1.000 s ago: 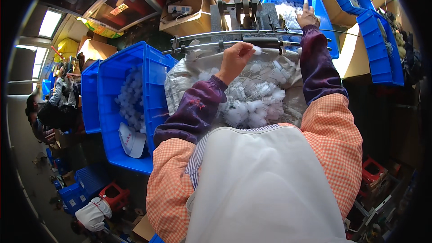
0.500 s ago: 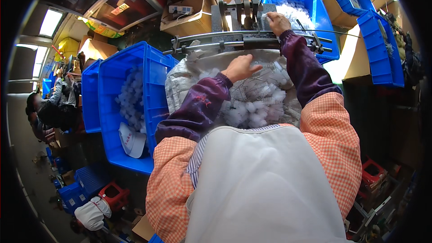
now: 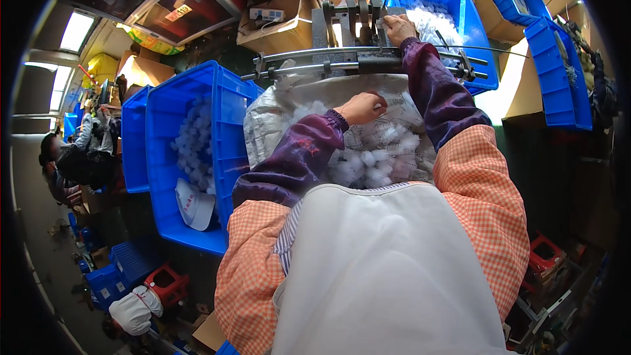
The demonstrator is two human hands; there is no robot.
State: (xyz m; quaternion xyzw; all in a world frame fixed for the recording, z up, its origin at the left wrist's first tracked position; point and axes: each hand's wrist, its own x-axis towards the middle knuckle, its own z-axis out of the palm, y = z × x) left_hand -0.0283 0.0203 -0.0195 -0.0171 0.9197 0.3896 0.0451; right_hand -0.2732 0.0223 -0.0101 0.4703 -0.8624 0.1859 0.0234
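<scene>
My left hand is over a pale woven sack spread in front of me. Its fingers are curled together; whatever they hold is too small to make out. Beneath it lies a heap of small white tufted pieces with thin wire-like stems. Farther forward, my right hand rests at the right side of a dark metal bench machine with upright wheels or discs. The fingers there are pinched at the machine's edge, and what lies between them is hidden. Metal rods run crosswise between the machine and the sack.
To the left stands a blue crate with white pieces and a white cap in it. Another blue bin with white pieces is beyond my right hand. Cardboard boxes stand behind, and a blue crate is at far right.
My left hand has moved slightly right, and its fingers, spread before, are now curled. My right hand has shifted a little left and nearer, against the machine.
</scene>
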